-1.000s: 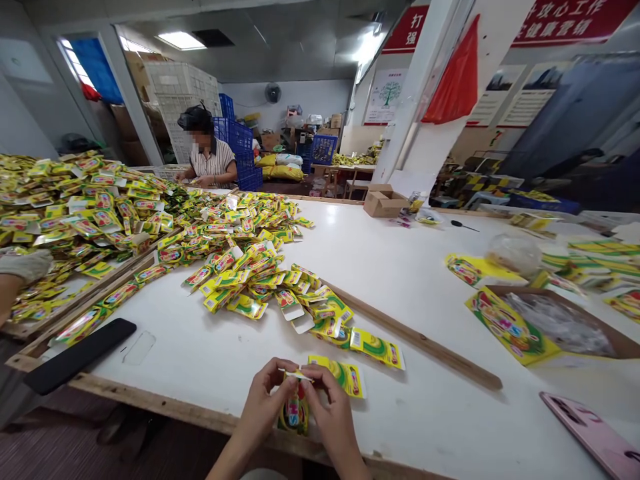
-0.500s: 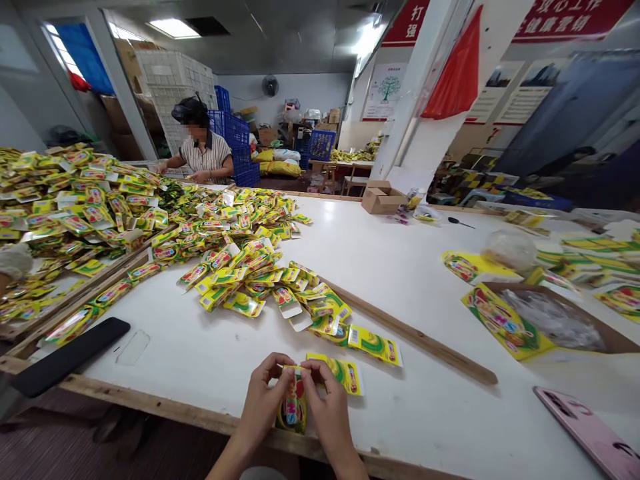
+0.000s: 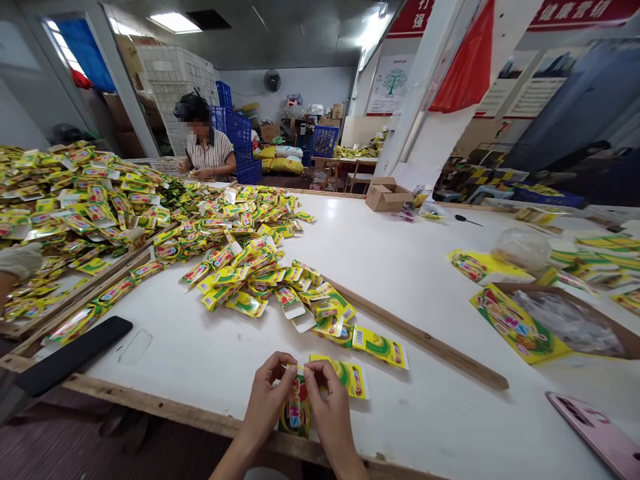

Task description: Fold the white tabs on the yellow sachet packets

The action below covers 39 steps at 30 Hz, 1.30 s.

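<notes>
Near the table's front edge, my left hand (image 3: 273, 393) and my right hand (image 3: 325, 400) pinch the top end of a small yellow-green printed carton (image 3: 296, 410). Thumbs and fingertips meet over its upper edge, partly covering it; the print faces me. Just behind my right hand lies another flat carton (image 3: 350, 377). Farther back is a similar carton (image 3: 381, 347) at the end of a loose pile of cartons (image 3: 245, 273), some with white end flaps sticking out.
A wooden strip (image 3: 425, 337) runs across the white table (image 3: 390, 267). A black phone-like slab (image 3: 75, 357) lies left; a pink phone (image 3: 593, 433) and an opened printed box (image 3: 520, 327) with clear plastic lie right. A gloved hand (image 3: 20, 261) is at the far-left heap; a co-worker (image 3: 210, 150) sits behind.
The view has shifted slightly, so the table's things sit a little farther right. My hands keep the same pinch on the carton. The co-worker's hands have drawn together.
</notes>
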Motion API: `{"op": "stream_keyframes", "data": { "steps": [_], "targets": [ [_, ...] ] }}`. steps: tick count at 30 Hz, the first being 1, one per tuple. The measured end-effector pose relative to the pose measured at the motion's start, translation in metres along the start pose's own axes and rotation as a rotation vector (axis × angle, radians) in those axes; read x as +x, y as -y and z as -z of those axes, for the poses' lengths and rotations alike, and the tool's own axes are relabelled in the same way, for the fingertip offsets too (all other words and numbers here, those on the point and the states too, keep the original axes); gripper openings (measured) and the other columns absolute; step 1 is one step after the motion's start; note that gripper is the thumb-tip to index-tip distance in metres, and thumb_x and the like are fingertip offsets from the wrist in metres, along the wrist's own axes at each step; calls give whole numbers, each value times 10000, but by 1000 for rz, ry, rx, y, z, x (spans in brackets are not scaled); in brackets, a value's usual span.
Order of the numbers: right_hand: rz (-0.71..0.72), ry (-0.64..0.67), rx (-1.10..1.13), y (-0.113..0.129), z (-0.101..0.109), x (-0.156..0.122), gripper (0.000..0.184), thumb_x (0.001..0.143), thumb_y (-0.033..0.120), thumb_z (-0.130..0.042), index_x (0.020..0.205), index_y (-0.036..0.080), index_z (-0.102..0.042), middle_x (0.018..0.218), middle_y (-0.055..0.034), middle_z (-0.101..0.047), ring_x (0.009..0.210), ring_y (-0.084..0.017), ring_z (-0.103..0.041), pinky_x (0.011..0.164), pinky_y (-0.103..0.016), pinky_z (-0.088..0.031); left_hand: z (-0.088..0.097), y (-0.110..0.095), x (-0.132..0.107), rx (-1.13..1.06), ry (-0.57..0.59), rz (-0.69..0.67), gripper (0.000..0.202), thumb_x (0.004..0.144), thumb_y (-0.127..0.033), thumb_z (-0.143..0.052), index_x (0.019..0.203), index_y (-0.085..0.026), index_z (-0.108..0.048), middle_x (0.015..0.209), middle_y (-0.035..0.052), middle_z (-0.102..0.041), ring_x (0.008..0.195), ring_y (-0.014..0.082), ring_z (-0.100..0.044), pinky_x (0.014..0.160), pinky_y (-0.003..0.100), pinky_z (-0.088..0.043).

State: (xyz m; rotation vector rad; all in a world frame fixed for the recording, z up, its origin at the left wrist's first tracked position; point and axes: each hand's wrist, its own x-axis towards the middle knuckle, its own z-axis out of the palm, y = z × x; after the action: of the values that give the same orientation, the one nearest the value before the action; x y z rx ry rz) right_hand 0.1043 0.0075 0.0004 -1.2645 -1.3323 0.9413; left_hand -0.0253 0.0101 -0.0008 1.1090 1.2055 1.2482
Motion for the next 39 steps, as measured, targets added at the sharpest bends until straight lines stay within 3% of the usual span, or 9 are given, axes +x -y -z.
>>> {"op": "stream_keyframes", "data": {
  "steps": [18, 26, 33, 39],
  "targets": [
    [40, 25, 30, -7, 2, -5, 285, 864, 477, -592, 860, 201, -665, 814, -62, -694, 748, -216, -662, 682, -272, -535, 0, 2, 6, -20, 75, -15, 147, 825, -316, -586, 784, -175, -587, 663, -25, -515, 616, 134, -455, 599, 222, -372],
    [83, -114, 55, -13, -5, -8, 276, 848, 486, -616, 854, 217, -676, 799, -46, -685, 718, -206, -649, 681, -266, -526, -4, -5, 8, -72, 40, 3, 60, 723, -223, -560, 734, -181, -602, 690, -3, -564, 672, 169, -514, 647, 244, -399],
    [127, -5, 5, -25, 0, -8, 201, 892, 393, -571, 915, 215, -662, 841, -56, -689, 758, -208, -657, 698, -262, -528, -4, -6, 10, -136, 76, 13, 84, 713, -237, -559, 725, -181, -621, 703, 3, -605, 699, 185, -557, 678, 256, -427],
    [85, 19, 2, -12, 3, -7, 190, 890, 386, -576, 892, 213, -656, 829, -50, -688, 759, -205, -656, 699, -260, -529, -1, -3, 1, -135, 89, -24, 147, 786, -313, -624, 842, -181, -655, 805, 34, -668, 777, 205, -599, 725, 273, -456]
  ]
}}
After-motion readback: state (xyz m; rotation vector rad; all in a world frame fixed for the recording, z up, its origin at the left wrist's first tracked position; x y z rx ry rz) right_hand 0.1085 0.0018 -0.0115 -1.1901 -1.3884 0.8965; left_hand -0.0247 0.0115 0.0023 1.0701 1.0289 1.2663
